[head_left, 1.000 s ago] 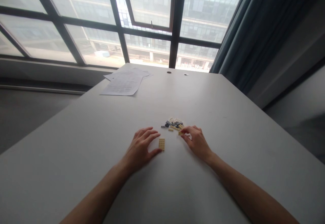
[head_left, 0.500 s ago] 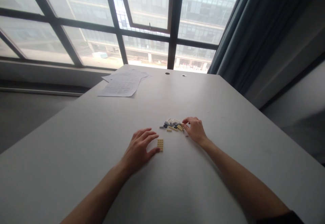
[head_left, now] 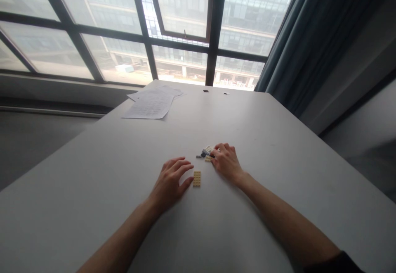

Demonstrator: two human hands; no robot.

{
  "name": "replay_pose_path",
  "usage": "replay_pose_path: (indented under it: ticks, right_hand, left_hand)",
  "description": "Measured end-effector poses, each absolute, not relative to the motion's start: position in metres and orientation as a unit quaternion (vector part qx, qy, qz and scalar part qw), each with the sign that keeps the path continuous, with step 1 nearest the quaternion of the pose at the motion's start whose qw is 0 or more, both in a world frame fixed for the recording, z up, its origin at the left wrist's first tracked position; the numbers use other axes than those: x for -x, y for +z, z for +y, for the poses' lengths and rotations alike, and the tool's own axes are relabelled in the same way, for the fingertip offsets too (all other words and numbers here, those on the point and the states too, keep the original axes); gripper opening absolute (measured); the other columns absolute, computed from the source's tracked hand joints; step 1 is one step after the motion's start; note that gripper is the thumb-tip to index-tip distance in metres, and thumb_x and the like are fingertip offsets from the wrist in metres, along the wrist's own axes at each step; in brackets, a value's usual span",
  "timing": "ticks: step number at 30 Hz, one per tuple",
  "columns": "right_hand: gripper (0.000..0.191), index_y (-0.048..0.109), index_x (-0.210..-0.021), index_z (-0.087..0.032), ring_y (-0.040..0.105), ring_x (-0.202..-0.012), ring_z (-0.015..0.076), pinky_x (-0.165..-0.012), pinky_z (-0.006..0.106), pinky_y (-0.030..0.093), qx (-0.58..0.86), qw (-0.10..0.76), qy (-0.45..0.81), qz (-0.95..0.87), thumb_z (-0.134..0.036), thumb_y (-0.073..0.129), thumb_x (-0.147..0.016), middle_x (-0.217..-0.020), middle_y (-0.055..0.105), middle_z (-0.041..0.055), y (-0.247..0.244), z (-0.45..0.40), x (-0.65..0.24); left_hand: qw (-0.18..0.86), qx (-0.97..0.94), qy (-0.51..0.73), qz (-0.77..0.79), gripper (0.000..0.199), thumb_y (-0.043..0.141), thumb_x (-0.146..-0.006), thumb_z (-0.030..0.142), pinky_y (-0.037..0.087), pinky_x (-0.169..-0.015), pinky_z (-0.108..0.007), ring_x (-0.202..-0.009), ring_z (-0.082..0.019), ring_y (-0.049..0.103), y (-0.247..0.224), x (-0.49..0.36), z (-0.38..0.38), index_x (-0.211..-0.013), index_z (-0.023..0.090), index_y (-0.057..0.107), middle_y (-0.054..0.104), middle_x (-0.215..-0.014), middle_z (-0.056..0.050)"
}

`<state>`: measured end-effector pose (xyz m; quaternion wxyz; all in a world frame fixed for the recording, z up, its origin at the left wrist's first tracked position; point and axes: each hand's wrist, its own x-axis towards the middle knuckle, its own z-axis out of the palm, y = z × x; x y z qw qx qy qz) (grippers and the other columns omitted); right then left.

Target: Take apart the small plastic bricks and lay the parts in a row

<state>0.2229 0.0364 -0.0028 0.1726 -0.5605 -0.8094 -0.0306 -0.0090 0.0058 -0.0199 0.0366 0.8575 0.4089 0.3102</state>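
A tan building-brick plate (head_left: 197, 179) with studs lies flat on the white table, its long side pointing away from me. Just left of it rests my left hand (head_left: 170, 182), fingers spread and thumb tip at the plate's left edge, holding nothing. Beyond the plate is a small pile of building bricks (head_left: 208, 150) in white, grey, dark and tan. My right hand (head_left: 227, 161) covers the pile's right part, fingers curled and thumb drawn in toward them. What sits between those fingertips is hidden. One tan piece (head_left: 208, 158) shows at the pile's near side, by the right thumb.
Printed paper sheets (head_left: 148, 104) lie at the far left of the white table (head_left: 247, 124). Two cable holes sit near its back edge. Behind are large dark-framed windows (head_left: 182, 46), with a blue-grey curtain (head_left: 287, 37) on the right.
My right hand has moved left, from the pile's right edge to over it, hiding more bricks. My left hand stays beside the tan plate. The view has shifted slightly.
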Motion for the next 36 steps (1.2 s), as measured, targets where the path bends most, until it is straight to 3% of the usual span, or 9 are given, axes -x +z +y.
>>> replay_pose_path:
  ticks: [10, 14, 17, 20, 24, 29, 36]
  right_hand:
    - [0.011, 0.064, -0.092, -0.020, 0.049, -0.099, 0.0241, -0.085, 0.038, 0.035, 0.568, 0.153, -0.025, -0.808, -0.022, 0.054, -0.089, -0.101, 0.061, 0.0093, -0.007, 0.041, -0.215]
    - [0.009, 0.063, -0.089, -0.019, 0.051, -0.099, 0.0236, -0.086, 0.038, 0.036, 0.579, 0.206, 0.020, -0.788, -0.020, 0.054, -0.088, -0.100, 0.063, 0.0084, -0.001, 0.033, -0.211]
    - [0.008, 0.061, -0.087, -0.019, 0.054, -0.095, 0.0209, -0.086, 0.036, 0.039, 0.569, 0.305, 0.128, -0.753, -0.019, 0.053, -0.087, -0.094, 0.065, 0.0056, 0.005, 0.019, -0.203]
    - [0.005, 0.058, -0.084, -0.019, 0.060, -0.080, 0.0175, -0.075, 0.032, 0.044, 0.520, 0.401, 0.327, -0.680, -0.023, 0.055, -0.085, -0.082, 0.066, 0.0033, 0.004, 0.005, -0.189]
    - [0.020, 0.057, -0.080, -0.017, 0.063, -0.070, 0.0172, -0.065, 0.029, 0.046, 0.446, 0.490, 0.567, -0.490, -0.031, 0.069, -0.073, -0.072, 0.066, 0.0027, -0.001, -0.006, -0.172]
    - [0.029, 0.061, -0.080, -0.015, 0.064, -0.071, 0.0167, -0.065, 0.027, 0.045, 0.427, 0.503, 0.639, -0.395, -0.027, 0.079, -0.060, -0.074, 0.070, 0.0049, 0.006, -0.012, -0.169]
    - [0.029, 0.062, -0.089, -0.015, 0.066, -0.075, 0.0179, -0.072, 0.031, 0.047, 0.381, 0.477, 0.683, -0.402, -0.024, 0.075, -0.065, -0.079, 0.072, 0.0065, 0.007, -0.014, -0.176]
  left_hand:
    - [0.034, -0.862, 0.305, 0.404, 0.023, 0.054, -0.087, 0.030, 0.038, -0.099, -0.044, -0.117, -0.025, 0.051, -0.020, 0.010, 0.006, -0.108, 0.023, 0.062, 0.065, -0.111, -0.006]
    - [0.014, -0.859, 0.326, 0.394, 0.024, 0.056, -0.086, 0.030, 0.039, -0.098, -0.042, -0.113, -0.024, 0.053, -0.019, 0.008, 0.006, -0.108, 0.022, 0.061, 0.065, -0.109, -0.006]
    - [-0.006, -0.854, 0.350, 0.386, 0.034, 0.060, -0.084, 0.032, 0.041, -0.095, -0.040, -0.109, -0.023, 0.054, -0.017, 0.004, 0.002, -0.116, 0.021, 0.056, 0.065, -0.108, -0.008]
    - [-0.018, -0.851, 0.363, 0.379, 0.046, 0.062, -0.083, 0.035, 0.042, -0.094, -0.039, -0.108, -0.024, 0.054, -0.015, -0.002, -0.003, -0.125, 0.020, 0.050, 0.064, -0.111, -0.009]
    - [-0.041, -0.840, 0.382, 0.383, 0.046, 0.064, -0.082, 0.035, 0.042, -0.092, -0.039, -0.106, -0.025, 0.055, -0.014, -0.006, -0.005, -0.123, 0.020, 0.051, 0.064, -0.111, -0.009]
    - [-0.035, -0.833, 0.393, 0.387, 0.037, 0.066, -0.080, 0.031, 0.043, -0.090, -0.039, -0.104, -0.025, 0.056, -0.011, -0.006, -0.006, -0.114, 0.021, 0.055, 0.065, -0.106, -0.008]
    - [0.025, -0.820, 0.423, 0.385, 0.038, 0.065, -0.080, 0.027, 0.046, -0.090, -0.039, -0.104, -0.023, 0.056, -0.010, -0.007, -0.006, -0.115, 0.022, 0.053, 0.062, -0.108, -0.008]
